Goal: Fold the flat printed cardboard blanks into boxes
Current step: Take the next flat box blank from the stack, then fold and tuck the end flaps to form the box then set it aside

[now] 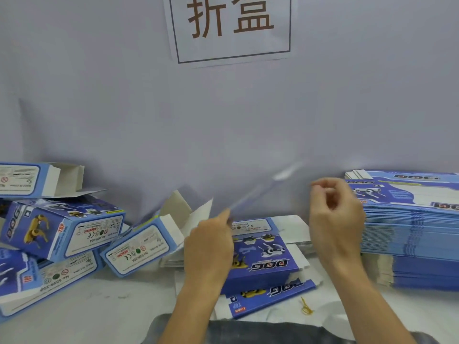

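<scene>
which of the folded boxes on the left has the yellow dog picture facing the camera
The tilted middle box in the left pile: a yellow dog and "DOG" show on its side. The other folded boxes there show mainly white label panels.

A packing workshop: a tall stack of flat blanks (407,227) at the bench's right edge, folded boxes (59,227) heaped left, a printed sign (231,28) on the wall.

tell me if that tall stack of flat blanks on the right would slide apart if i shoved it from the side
Probably. The stack of flat blanks is many loose, glossy-looking sheets, so a shove near the top would likely shear it. Its edges already sit uneven. It probably feels heavy as a whole.
</scene>
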The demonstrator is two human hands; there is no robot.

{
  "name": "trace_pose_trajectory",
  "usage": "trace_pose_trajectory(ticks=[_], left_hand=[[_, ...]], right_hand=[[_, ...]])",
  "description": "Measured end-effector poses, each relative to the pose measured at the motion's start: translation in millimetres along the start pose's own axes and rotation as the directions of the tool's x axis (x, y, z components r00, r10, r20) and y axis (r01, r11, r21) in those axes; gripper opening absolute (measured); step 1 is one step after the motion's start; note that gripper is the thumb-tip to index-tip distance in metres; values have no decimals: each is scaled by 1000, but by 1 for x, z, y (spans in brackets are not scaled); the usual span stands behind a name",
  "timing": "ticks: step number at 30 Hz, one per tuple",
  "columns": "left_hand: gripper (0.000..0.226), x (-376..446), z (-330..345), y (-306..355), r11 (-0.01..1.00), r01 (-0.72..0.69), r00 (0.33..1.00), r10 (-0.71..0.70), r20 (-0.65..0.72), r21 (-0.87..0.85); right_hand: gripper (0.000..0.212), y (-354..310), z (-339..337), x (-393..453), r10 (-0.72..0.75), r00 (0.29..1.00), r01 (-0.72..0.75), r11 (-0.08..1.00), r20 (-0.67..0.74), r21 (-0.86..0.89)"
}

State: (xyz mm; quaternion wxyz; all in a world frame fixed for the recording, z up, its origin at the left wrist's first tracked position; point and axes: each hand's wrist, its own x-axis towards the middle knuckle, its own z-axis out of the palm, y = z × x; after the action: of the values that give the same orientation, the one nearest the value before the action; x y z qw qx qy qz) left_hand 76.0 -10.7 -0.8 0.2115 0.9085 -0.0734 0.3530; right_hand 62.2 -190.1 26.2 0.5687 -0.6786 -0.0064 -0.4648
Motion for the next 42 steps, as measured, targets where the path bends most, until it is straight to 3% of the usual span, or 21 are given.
trace_pose_trajectory(ticks=[1, 2, 3, 4, 5, 6, 8, 9, 11, 14, 16, 18, 20, 23, 27, 29, 32, 36, 40, 42], left_hand=[[33, 1, -3, 2, 997, 18, 997, -24, -80, -77], [34, 2, -5, 5, 991, 12, 989, -31, -142, -135], [33, 3, -6, 8, 984, -16, 984, -16, -177, -177], [31, 3, -7, 13, 972, -65, 984, 25, -176, -225], [28, 3, -9, 19, 949, -128, 986, 92, -137, -289], [26, 1, -13, 26, 911, -183, 983, 176, -53, -368], [26, -1, -17, 37, 818, -217, 929, 341, 145, -532], [29, -1, -18, 38, 778, -212, 902, 388, 188, -591], [32, 0, -18, 35, 751, -168, 927, 340, 157, -638], [49, 8, -24, 24, 746, -3, 999, 27, 26, -666], [83, 13, -32, 21, 655, 127, 987, -154, 33, -745], [92, 14, -39, 21, 481, 201, 971, -216, 107, -854], [72, 12, -42, 23, 394, 201, 970, -208, 125, -897], [68, 11, -45, 23, 415, 163, 976, -202, 84, -895], [86, 12, -48, 24, 508, 171, 979, -184, 88, -844], [91, 11, -48, 28, 489, 149, 987, -124, 101, -860], [82, 9, -44, 32, 426, 137, 990, -36, 135, -894], [69, 8, -44, 32, 443, 135, 988, 6, 153, -887], [52, 7, -46, 21, 441, 155, 981, 35, 189, -884], [52, 5, -46, 14, 436, 186, 964, 92, 250, -880]], right_hand=[[16, -2, 3, -2, 107, 983, -110, 994, 151, 9], [36, -4, 5, -4, 238, 909, -259, 966, 343, 18], [62, -6, 8, -6, 351, 792, -417, 909, 500, 22], [82, -9, 13, -8, 407, 701, -525, 850, 585, 38], [90, -13, 19, -12, 407, 674, -577, 811, 616, 95], [80, -13, 24, -16, 376, 696, -582, 794, 611, 174], [23, -7, 26, -13, 325, 827, -481, 832, 458, 278], [6, -6, 23, -9, 325, 867, -442, 852, 377, 281], [15, -1, 7, 4, 357, 875, -457, 832, 325, 316], [30, 0, -27, 22, 334, 848, -506, 741, 412, 441], [44, 1, -43, 27, 259, 825, -509, 727, 503, 461], [43, -3, -47, 24, 151, 772, -493, 756, 617, 431], [51, -8, -41, 18, 102, 723, -439, 832, 683, 340], [67, -17, -31, 13, 112, 780, -329, 910, 616, 251], [73, -18, -27, 11, 123, 783, -354, 894, 609, 275], [79, -19, -24, 10, 126, 765, -383, 877, 631, 289], [80, -20, -20, 7, 101, 744, -404, 855, 660, 325], [78, -17, -21, 6, 140, 721, -453, 836, 679, 309], [76, -16, -31, 8, 119, 622, -533, 788, 774, 307], [87, -18, -32, 11, 78, 657, -457, 832, 750, 314]])
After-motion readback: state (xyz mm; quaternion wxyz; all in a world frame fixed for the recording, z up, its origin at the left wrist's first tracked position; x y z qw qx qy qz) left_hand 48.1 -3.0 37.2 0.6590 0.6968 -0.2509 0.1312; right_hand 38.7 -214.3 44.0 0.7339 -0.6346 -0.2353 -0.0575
